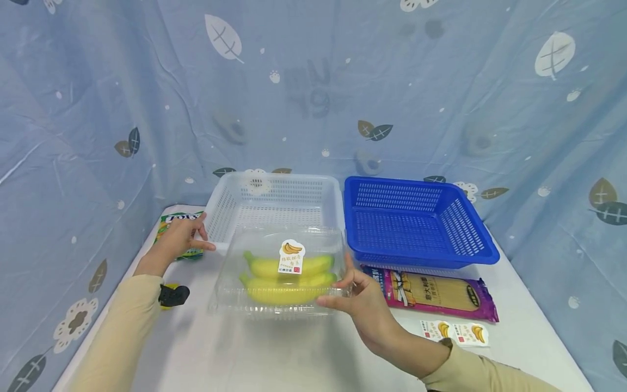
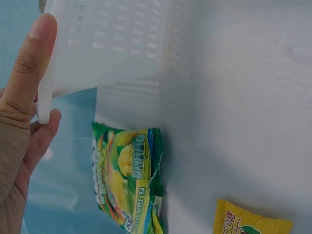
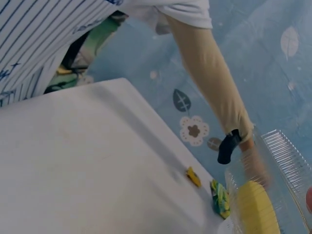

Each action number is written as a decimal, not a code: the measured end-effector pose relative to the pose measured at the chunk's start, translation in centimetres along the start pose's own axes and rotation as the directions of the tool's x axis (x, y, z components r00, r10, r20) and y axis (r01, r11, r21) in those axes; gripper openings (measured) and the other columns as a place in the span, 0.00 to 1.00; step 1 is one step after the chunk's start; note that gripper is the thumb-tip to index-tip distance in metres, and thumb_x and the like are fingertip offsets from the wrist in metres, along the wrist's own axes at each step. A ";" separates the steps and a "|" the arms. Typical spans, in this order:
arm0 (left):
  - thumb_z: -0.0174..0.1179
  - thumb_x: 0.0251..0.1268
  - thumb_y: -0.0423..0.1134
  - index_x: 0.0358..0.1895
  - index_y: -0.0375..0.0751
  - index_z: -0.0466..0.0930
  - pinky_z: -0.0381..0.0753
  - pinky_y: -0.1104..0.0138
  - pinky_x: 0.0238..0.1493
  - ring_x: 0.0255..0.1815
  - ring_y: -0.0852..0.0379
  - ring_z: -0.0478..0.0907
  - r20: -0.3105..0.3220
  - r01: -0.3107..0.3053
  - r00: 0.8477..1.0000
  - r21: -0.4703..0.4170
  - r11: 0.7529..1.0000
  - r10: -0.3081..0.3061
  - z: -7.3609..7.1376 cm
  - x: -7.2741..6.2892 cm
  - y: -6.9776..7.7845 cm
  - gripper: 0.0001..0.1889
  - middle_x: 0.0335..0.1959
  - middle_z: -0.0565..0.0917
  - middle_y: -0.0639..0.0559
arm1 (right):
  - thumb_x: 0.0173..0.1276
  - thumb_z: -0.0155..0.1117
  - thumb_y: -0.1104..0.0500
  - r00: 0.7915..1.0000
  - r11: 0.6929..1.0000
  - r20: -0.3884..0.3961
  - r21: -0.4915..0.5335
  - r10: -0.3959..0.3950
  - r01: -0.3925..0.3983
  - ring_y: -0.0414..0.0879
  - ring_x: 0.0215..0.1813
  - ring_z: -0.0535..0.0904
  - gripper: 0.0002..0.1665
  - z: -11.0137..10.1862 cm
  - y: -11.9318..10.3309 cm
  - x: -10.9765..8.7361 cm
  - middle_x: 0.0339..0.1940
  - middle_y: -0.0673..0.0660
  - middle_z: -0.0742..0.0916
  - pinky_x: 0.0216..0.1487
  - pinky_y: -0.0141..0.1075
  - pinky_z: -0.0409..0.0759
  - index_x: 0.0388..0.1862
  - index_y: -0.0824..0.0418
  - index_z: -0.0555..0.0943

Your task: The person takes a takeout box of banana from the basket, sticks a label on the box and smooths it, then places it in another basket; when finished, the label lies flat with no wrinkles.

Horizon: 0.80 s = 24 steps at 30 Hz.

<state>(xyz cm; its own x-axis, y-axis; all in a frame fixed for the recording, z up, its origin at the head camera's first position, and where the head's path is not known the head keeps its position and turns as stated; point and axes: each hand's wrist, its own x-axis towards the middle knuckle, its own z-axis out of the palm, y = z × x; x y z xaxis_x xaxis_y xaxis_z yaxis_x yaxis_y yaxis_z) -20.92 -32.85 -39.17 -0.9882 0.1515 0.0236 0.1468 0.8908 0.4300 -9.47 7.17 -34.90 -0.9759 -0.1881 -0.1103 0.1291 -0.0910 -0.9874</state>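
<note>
A clear plastic box (image 1: 266,238) holds yellow bananas (image 1: 289,296), and its lid bears a banana label (image 1: 292,258). My right hand (image 1: 369,307) grips this box by its right side, thumb at the front, above the table. The box hides the front of the white basket (image 1: 294,188) in the head view. At that basket's left side, my left hand (image 1: 178,239) pinches the rim, with the thumb (image 2: 27,68) on one face and fingers behind. In the right wrist view, the box (image 3: 287,170) shows only in part, at the lower right.
Right of the white basket stands a blue basket (image 1: 397,226). In front of it lie a spaghetti pack (image 1: 441,291) and banana labels (image 1: 470,334). A green snack bag (image 2: 124,175) lies by the left hand, a small yellow packet (image 2: 248,222) nearer. Patterned cloth surrounds the table.
</note>
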 end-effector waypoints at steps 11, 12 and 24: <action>0.74 0.47 0.45 0.23 0.44 0.78 0.61 0.64 0.27 0.23 0.54 0.57 0.010 0.035 0.999 0.012 0.999 -0.035 0.1 -0.2 0.2 0.14 0.70 0.59 0.31 | 0.52 0.71 0.73 1.000 1.000 0.024 0.019 -0.019 0.019 0.59 0.78 0.37 0.14 0.1 -1.2 1.8 0.78 0.58 0.54 0.74 0.51 0.49 0.27 0.61 0.76; 0.74 0.47 0.45 0.23 0.44 0.78 0.61 0.64 0.27 0.23 0.54 0.57 0.009 0.030 0.999 0.009 0.999 -0.030 0.1 -0.3 0.2 0.13 0.70 0.59 0.30 | 0.53 0.71 0.73 1.000 1.000 0.019 0.019 -0.021 0.020 0.59 0.78 0.38 0.13 0.2 -1.3 2.0 0.78 0.58 0.54 0.73 0.50 0.51 0.27 0.61 0.76; 0.74 0.45 0.47 0.23 0.44 0.79 0.61 0.65 0.26 0.22 0.55 0.57 0.012 0.008 1.000 0.001 1.000 -0.008 0.6 0.0 0.4 0.14 0.70 0.60 0.30 | 0.51 0.70 0.76 1.000 1.000 -0.013 0.024 -0.007 0.008 0.58 0.78 0.42 0.14 0.0 -1.2 4.6 0.78 0.56 0.55 0.67 0.43 0.65 0.27 0.63 0.76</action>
<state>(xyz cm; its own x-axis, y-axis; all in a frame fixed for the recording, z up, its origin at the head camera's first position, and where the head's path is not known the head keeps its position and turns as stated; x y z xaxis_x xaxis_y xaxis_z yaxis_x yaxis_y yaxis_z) -20.85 -32.28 -39.51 -0.9887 0.1496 0.0098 0.1393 0.8924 0.4292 -14.09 6.42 -34.21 -0.9791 -0.1743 -0.1044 0.1257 -0.1158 -0.9853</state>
